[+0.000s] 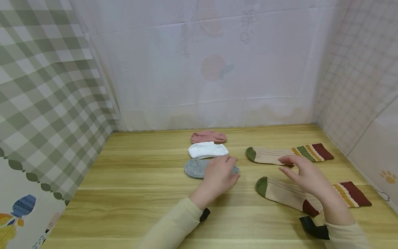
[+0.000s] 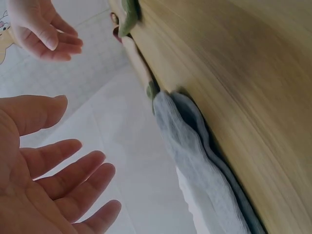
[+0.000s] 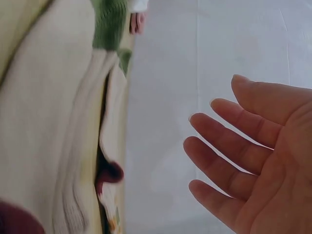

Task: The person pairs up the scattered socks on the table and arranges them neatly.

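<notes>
My left hand [image 1: 219, 174] hovers over the grey sock [image 1: 194, 168], hiding part of it. Its fingers are spread and relaxed in the left wrist view, apart from the grey sock's folded layers [image 2: 183, 146]. Behind that sock lie a white sock [image 1: 206, 150] and a pink one [image 1: 202, 137]. My right hand [image 1: 311, 176], fingers loosely bent and holding nothing, is above two long cream socks with green toes, maroon heels and striped cuffs. One is the far striped sock [image 1: 270, 155]; the near striped sock [image 1: 281, 194] is partly covered by the hand and wrist.
The socks lie flat on a wood-grain table [image 1: 133, 193]. A white printed cloth [image 1: 155, 76] rises behind it, a green checked cloth [image 1: 56, 79] at the left and a pale grid-patterned cloth [image 1: 357, 76] at the right. Black straps [image 1: 314, 229] show by both wrists.
</notes>
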Action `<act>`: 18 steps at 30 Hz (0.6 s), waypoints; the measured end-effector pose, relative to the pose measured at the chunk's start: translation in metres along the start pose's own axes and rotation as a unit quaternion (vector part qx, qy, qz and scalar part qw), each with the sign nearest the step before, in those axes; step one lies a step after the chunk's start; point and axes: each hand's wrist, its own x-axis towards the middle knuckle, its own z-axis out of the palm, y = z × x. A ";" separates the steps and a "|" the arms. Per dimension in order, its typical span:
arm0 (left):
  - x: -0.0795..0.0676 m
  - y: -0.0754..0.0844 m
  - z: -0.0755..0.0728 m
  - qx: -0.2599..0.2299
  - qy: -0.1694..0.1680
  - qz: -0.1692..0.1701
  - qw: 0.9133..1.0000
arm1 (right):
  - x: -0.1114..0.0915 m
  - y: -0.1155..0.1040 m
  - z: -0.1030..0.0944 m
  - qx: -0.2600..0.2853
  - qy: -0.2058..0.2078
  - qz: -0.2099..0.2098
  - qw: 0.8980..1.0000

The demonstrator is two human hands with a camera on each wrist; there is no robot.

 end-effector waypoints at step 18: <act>0.016 0.036 0.009 0.031 -0.027 0.006 0.999 | -0.029 0.052 -0.051 -0.019 0.016 0.109 0.994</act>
